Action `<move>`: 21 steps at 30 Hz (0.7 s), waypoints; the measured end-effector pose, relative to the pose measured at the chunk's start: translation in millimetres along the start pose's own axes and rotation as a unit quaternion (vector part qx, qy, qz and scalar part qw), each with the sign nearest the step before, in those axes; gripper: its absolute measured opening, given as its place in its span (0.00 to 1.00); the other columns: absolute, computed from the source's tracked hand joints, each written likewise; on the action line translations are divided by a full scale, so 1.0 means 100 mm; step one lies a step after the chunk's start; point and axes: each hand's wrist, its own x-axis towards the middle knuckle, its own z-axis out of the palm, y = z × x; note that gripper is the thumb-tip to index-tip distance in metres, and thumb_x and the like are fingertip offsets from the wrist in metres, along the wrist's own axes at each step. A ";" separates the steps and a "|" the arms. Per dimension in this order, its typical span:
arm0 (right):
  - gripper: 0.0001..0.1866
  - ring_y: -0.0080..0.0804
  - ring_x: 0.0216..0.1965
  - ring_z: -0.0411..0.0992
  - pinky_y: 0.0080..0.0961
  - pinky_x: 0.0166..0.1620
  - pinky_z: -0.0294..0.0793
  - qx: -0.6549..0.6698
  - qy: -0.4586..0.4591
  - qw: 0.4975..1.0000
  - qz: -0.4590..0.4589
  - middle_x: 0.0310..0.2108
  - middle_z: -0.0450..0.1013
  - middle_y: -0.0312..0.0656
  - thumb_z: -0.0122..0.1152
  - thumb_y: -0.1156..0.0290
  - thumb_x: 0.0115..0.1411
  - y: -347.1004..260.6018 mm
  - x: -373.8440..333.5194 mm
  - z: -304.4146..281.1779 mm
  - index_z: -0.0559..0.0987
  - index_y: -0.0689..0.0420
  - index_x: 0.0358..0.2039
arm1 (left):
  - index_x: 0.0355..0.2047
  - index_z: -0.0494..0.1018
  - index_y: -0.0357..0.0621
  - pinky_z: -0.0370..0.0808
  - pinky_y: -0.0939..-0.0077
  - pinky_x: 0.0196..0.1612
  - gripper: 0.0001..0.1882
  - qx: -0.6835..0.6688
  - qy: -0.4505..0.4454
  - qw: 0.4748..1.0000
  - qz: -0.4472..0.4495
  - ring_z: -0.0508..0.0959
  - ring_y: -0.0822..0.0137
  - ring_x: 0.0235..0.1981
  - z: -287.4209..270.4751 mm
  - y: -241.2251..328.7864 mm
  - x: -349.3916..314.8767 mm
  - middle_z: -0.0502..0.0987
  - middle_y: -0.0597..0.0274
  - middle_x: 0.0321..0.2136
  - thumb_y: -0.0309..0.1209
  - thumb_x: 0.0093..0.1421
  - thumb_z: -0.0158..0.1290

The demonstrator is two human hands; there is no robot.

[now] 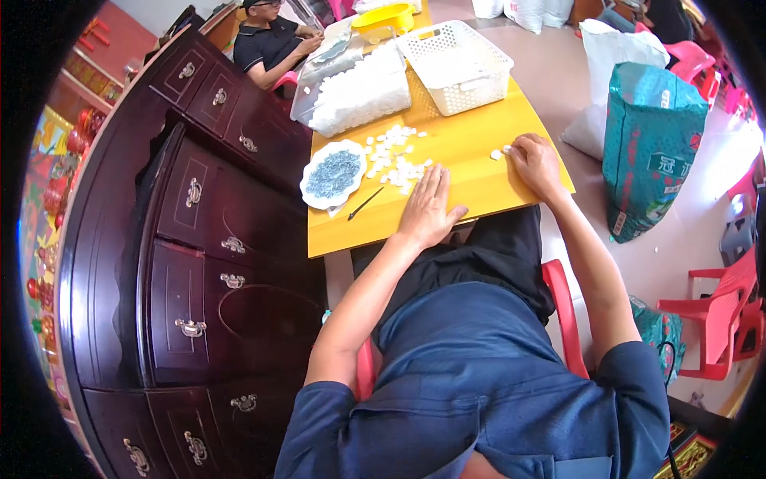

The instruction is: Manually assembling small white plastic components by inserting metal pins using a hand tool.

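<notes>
My left hand lies flat near the front edge of the yellow table, fingers together and stretched out, holding nothing. Its fingertips are beside a scatter of small white pieces. Farther right, my right hand rests on the table with its fingers curled. A small white piece shows at its fingertips, with another white piece just left of it. To the left stands a scalloped white dish full of small blue-grey bits. A thin dark stick-like tool lies between the dish and my left hand.
At the table's far side stand a clear bin heaped with white pieces, a white perforated basket and a yellow basin. Another person sits far left. Dark drawers flank the left; a green sack stands right.
</notes>
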 end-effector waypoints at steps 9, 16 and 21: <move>0.08 0.51 0.42 0.76 0.42 0.49 0.75 -0.029 -0.018 0.999 -0.027 0.36 0.79 0.49 0.65 0.68 0.58 -0.09 0.01 0.00 0.84 0.60 0.32 | 0.57 0.73 0.40 0.72 0.58 0.60 0.22 -0.061 0.192 0.979 -0.035 0.75 0.48 0.55 -0.30 -0.25 -0.32 0.74 0.51 0.53 0.22 0.60 0.53; 0.09 0.51 0.43 0.76 0.44 0.51 0.74 -0.028 -0.016 0.999 -0.032 0.41 0.79 0.49 0.65 0.70 0.58 -0.11 -0.01 0.04 0.83 0.59 0.39 | 0.49 0.78 0.42 0.74 0.57 0.49 0.18 -0.008 0.198 0.980 -0.003 0.76 0.51 0.45 -0.21 -0.20 -0.17 0.76 0.55 0.42 0.27 0.56 0.61; 0.14 0.44 0.39 0.77 0.37 0.44 0.77 0.086 0.015 0.996 -0.015 0.40 0.76 0.46 0.64 0.77 0.59 -0.57 -0.27 -0.10 0.79 0.57 0.46 | 0.41 0.80 0.46 0.74 0.57 0.44 0.13 -0.039 0.190 0.981 -0.021 0.76 0.53 0.41 -0.18 -0.05 -0.13 0.76 0.57 0.36 0.30 0.54 0.64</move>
